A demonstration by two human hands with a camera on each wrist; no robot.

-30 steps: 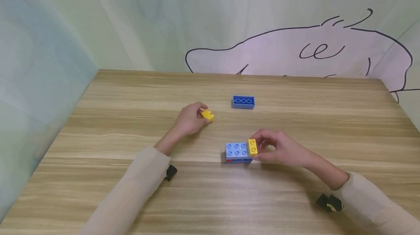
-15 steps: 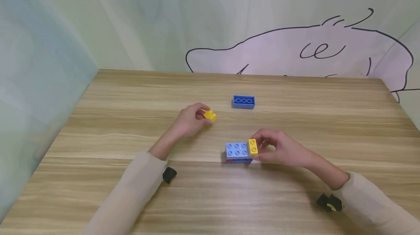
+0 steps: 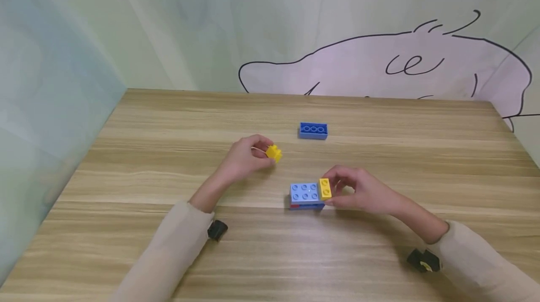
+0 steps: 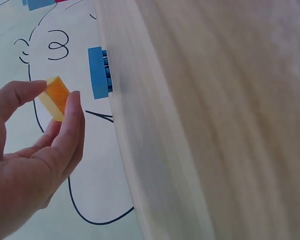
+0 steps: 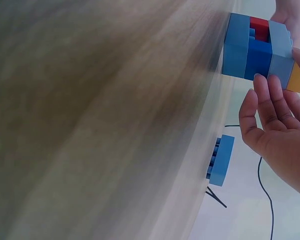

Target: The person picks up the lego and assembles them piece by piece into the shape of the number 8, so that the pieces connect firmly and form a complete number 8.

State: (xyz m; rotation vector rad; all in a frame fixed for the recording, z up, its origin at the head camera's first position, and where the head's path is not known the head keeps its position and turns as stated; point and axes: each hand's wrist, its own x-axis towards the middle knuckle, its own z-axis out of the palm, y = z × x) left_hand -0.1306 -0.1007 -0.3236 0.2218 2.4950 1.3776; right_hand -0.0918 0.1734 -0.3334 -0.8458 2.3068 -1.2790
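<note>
Between its thumb and fingers, my left hand (image 3: pixel 246 157) pinches a small yellow toy brick (image 3: pixel 273 153), tilted and raised off the table in the left wrist view. My right hand (image 3: pixel 364 190) grips another yellow brick (image 3: pixel 325 189) at the right end of a stack, thumb in front and fingers behind. Light blue studs (image 3: pixel 303 192) show on the rest of the stack's top. In the right wrist view the stack has a blue bottom brick (image 5: pixel 236 47), a middle layer of a dark blue brick (image 5: pixel 259 57) and a red brick (image 5: pixel 260 27), then the light blue brick.
A blue brick (image 3: pixel 313 131) lies upside down on the wooden table (image 3: pixel 168 124), behind the stack. A wall (image 3: pixel 177 25) with a line drawing stands along the table's back edge. Black wrist devices (image 3: pixel 217 230) sit at both sleeves.
My left hand has shifted slightly right and toward me, and the yellow brick in its fingers has turned, its studs now facing right. The right hand and the stack stay in place.
</note>
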